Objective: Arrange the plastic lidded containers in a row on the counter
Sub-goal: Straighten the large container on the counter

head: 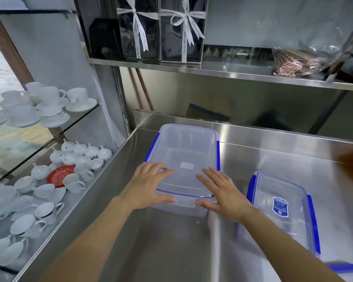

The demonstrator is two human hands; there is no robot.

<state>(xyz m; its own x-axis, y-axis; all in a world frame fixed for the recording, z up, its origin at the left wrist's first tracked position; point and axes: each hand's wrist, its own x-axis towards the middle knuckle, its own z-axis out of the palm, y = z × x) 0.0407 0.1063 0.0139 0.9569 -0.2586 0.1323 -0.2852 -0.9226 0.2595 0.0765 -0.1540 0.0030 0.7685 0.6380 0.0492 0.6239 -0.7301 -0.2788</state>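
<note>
Fingers (pixel 161 169) of your left hand (pixel 149 184) lie spread flat on the near left part of the large container's lid, thumb against its near edge, clamped on nothing. Your right hand (pixel 222 192) mirrors it on the near right corner, fingers apart and flat, thumb pointing at the front latch. Both palms rest open on the plastic rather than gripping it.

From the head view, the large container (pixel 183 151) is a clear lidded box with blue side latches, standing on the steel tabletop (pixel 171 241) with its far end close to the raised back edge. A smaller container (pixel 283 210), also clear with blue latches and a blue label on its lid, sits on the tabletop right of the large container, well apart from it and nearer to you. Another blue strip (pixel 346 267) shows right of and nearer than the large container, at the frame edge; what it belongs to you cannot tell. Left of the large container, beyond the tabletop's edge, glass shelves (pixel 80 117) carry white cups and saucers (pixel 49 106) and one red saucer (pixel 59 175).
</note>
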